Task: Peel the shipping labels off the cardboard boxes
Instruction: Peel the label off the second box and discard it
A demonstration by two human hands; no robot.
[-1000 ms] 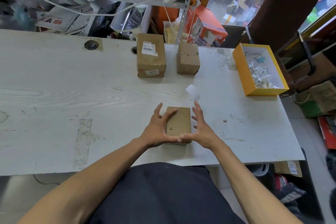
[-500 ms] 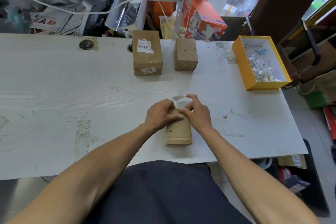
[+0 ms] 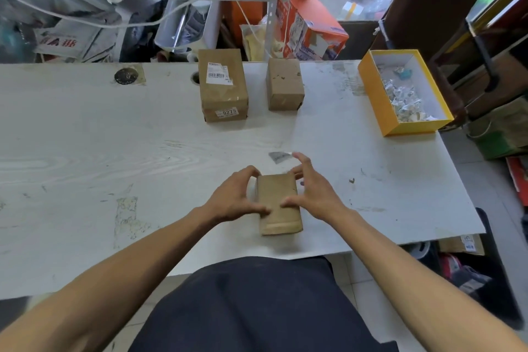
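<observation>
Change: label [image 3: 279, 156] now off the near box [image 3: 278, 203], at your right fingertips, 12 o'clock.
Hands: your left hand [image 3: 234, 198] and right hand [image 3: 311, 191] are loose, cupping the box.
Next: labelled box [image 3: 223, 84] at 11 o'clock.

Brown boxes [image 3: 278, 203], yellow tray [image 3: 374, 97], white table [image 3: 85, 151]
</observation>
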